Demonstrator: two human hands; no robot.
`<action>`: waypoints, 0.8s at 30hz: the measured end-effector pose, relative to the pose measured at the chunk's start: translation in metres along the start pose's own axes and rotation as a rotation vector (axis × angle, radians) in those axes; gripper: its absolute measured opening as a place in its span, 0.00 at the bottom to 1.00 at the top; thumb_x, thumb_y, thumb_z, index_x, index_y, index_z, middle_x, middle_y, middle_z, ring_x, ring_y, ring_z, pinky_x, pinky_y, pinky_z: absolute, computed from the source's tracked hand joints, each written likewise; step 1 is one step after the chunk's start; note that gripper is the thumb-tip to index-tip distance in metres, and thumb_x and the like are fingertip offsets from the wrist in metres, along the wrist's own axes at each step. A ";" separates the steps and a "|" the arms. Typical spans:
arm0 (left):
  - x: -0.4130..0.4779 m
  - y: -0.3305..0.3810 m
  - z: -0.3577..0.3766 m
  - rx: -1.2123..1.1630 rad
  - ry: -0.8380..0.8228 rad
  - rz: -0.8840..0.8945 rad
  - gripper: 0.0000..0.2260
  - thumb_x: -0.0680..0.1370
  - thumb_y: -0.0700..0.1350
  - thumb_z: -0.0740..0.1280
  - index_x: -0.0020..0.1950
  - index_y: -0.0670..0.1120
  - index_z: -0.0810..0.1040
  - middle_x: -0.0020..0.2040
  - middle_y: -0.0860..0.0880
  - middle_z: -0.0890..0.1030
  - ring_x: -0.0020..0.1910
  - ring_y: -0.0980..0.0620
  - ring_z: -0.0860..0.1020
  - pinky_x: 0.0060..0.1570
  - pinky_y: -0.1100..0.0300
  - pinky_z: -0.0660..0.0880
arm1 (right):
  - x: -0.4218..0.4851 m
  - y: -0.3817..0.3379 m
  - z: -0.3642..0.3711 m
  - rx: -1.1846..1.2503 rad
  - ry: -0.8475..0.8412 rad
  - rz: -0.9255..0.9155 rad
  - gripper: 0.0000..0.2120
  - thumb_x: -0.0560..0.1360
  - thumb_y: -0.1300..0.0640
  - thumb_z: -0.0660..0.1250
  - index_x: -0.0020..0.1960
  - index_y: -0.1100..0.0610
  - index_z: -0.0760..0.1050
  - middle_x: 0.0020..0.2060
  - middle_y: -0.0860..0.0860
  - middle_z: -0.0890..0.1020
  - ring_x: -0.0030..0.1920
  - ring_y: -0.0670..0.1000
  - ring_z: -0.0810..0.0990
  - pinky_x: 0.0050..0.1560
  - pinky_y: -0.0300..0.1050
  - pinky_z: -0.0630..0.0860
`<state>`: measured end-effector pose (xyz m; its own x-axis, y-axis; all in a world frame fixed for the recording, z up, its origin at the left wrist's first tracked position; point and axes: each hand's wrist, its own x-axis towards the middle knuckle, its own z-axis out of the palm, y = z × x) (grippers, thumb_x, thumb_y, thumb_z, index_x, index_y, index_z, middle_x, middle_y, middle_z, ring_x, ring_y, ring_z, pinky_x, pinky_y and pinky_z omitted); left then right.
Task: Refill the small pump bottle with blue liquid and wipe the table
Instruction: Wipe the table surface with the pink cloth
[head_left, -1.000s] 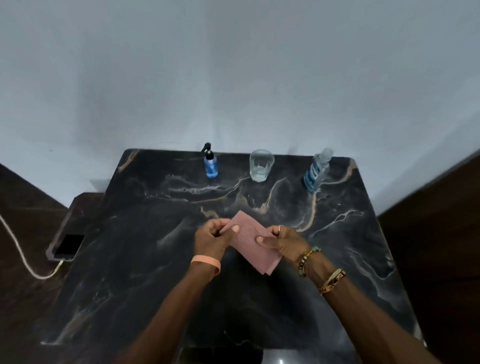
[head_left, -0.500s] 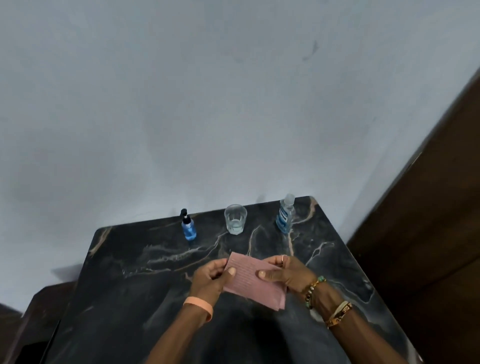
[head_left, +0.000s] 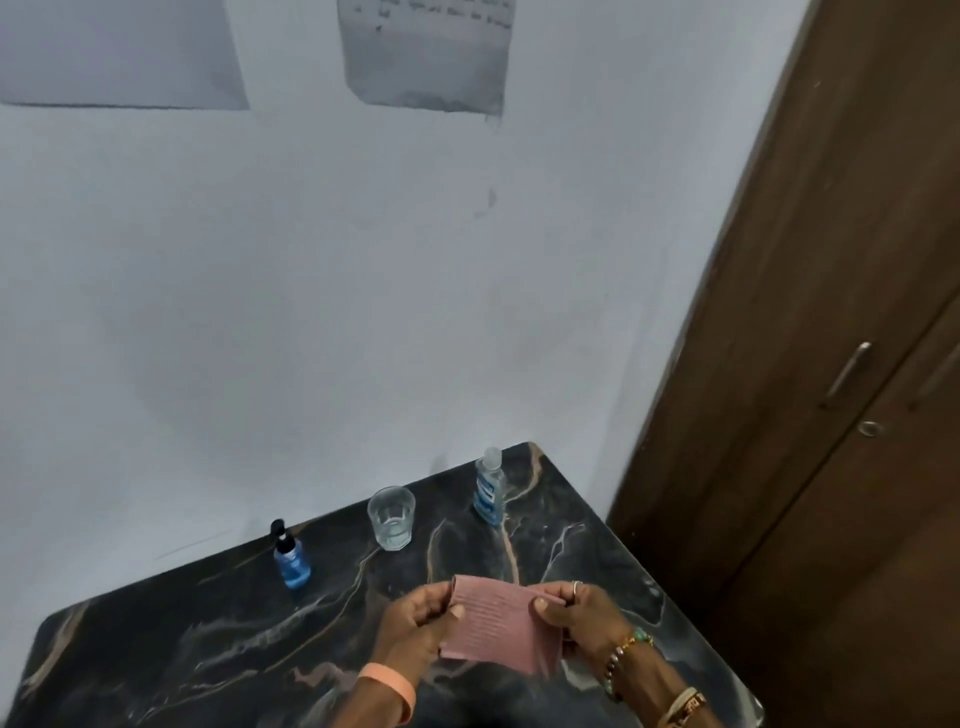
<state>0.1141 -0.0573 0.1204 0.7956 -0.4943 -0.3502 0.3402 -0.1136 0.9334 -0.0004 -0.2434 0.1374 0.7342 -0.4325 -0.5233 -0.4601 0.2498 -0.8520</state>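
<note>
— Hands?
— Left hand (head_left: 421, 623) and right hand (head_left: 582, 618) each pinch a pink cloth (head_left: 498, 629) over the table's (head_left: 182, 649) near edge.
— The bottles?
— Far edge: pump bottle (head_left: 292, 558), glass (head_left: 391, 518), big bottle (head_left: 488, 493). Its label and the wall paper's (head_left: 431, 52) writing are too blurred to read.

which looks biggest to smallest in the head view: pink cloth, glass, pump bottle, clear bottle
1. pink cloth, though nearest the camera
2. glass and clear bottle, too alike to rank
3. pump bottle

pump bottle (head_left: 292, 558), glass (head_left: 391, 518), tall bottle (head_left: 488, 488) along wall (head_left: 363, 312), nearer table (head_left: 208, 649) seemingly open
</note>
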 end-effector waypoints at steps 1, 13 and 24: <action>0.001 0.000 0.005 0.000 -0.008 0.002 0.12 0.71 0.27 0.70 0.51 0.39 0.80 0.46 0.41 0.85 0.48 0.43 0.82 0.51 0.46 0.79 | -0.002 0.001 -0.005 0.022 0.010 -0.002 0.08 0.76 0.68 0.66 0.52 0.65 0.81 0.41 0.60 0.83 0.36 0.54 0.79 0.37 0.46 0.77; 0.031 0.031 0.099 -0.053 -0.062 -0.097 0.12 0.73 0.26 0.65 0.46 0.41 0.80 0.42 0.43 0.84 0.42 0.45 0.80 0.41 0.52 0.77 | -0.001 -0.001 -0.088 0.087 0.180 0.012 0.07 0.71 0.68 0.72 0.49 0.66 0.81 0.44 0.60 0.85 0.44 0.57 0.84 0.47 0.57 0.82; 0.062 0.017 0.202 -0.120 -0.097 -0.199 0.13 0.70 0.24 0.67 0.50 0.36 0.79 0.47 0.38 0.83 0.48 0.42 0.81 0.42 0.55 0.80 | 0.013 0.018 -0.184 0.145 0.362 0.068 0.06 0.73 0.68 0.71 0.49 0.63 0.81 0.43 0.57 0.85 0.44 0.55 0.84 0.37 0.45 0.80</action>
<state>0.0677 -0.2636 0.1304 0.6568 -0.5538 -0.5118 0.5474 -0.1167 0.8287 -0.0910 -0.4040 0.1188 0.4690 -0.6820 -0.5612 -0.4070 0.3970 -0.8227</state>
